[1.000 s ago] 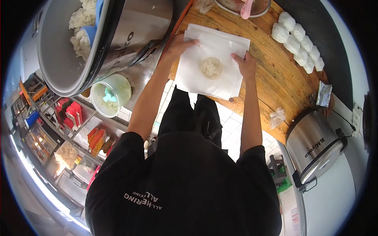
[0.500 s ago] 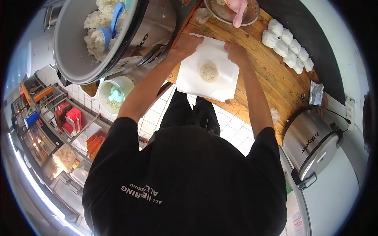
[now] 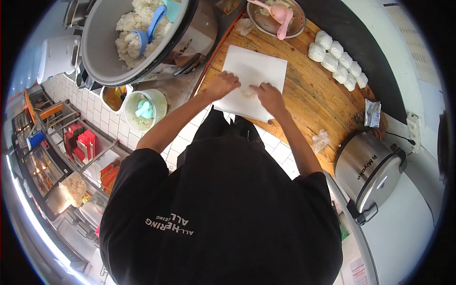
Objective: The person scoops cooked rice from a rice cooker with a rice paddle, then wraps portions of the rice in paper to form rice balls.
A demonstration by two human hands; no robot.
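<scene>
A white paper sheet (image 3: 259, 64) lies on the wooden table's front edge, with a small mound of rice (image 3: 248, 94) near its middle, now only faintly visible between my hands. My left hand (image 3: 222, 86) is over the paper's left half, fingers curled and closed on the paper just left of the rice. From the right, my right hand (image 3: 269, 96) reaches in with bent fingers closed on the paper at the rice's right side. Both hands stand close together, and the paper's far part extends beyond them.
At upper left a big cooker (image 3: 102, 52) holds rice and a blue scoop (image 3: 151, 29). A metal bowl (image 3: 300, 29) with a pink scoop (image 3: 283, 23) sits at the back. Several white wrapped bundles (image 3: 329, 61) line the right, near a Miyako cooker (image 3: 368, 166). A bucket (image 3: 161, 104) stands left.
Both hands have come from the paper's far corners back toward my body and closer together, drawing paper toward the rice. The rice mound shows less clearly than before.
</scene>
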